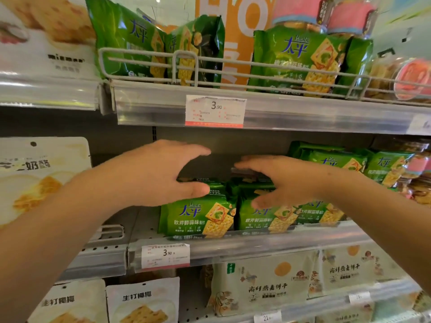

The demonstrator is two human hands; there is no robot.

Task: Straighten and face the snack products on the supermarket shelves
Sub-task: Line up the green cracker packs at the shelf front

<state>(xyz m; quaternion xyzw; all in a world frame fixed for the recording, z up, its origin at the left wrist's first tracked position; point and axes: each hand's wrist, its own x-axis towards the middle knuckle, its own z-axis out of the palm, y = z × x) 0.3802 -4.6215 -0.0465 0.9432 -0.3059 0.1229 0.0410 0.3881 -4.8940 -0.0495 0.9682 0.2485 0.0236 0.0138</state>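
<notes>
Two green cracker packs stand side by side at the front of the middle shelf: the left pack and the right pack. My left hand reaches in above the left pack, fingers spread, thumb low near the pack's top edge. My right hand is spread over the top of the right pack, fingers pointing left, thumb down on its face. Neither hand clearly grips a pack. More green packs lie stacked further right on the same shelf.
The upper shelf holds green cracker packs behind a wire rail, with pink-lidded jars at right. White snack bags hang at left. Price tags sit on the shelf edges. Pale biscuit bags fill the bottom shelf.
</notes>
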